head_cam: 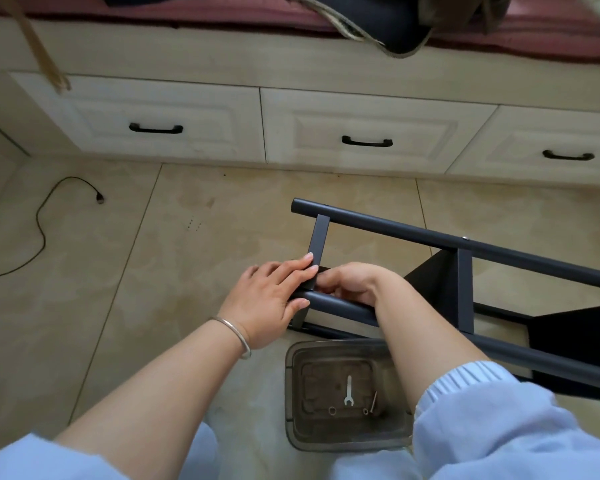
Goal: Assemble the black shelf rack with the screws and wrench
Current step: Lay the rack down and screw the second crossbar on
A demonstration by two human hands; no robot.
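Your left hand (269, 299) lies flat, fingers straight, pressing the short crossbar (317, 242) where it meets the near tube of the black shelf rack (465, 268). Your right hand (352, 284) curls at that same joint — what it pinches is hidden. Rack lies on the tile floor (194, 237), running toward 3 o'clock. At 6 o'clock, a clear tray (329, 445) holds the wrench (348, 390) and small hardware.
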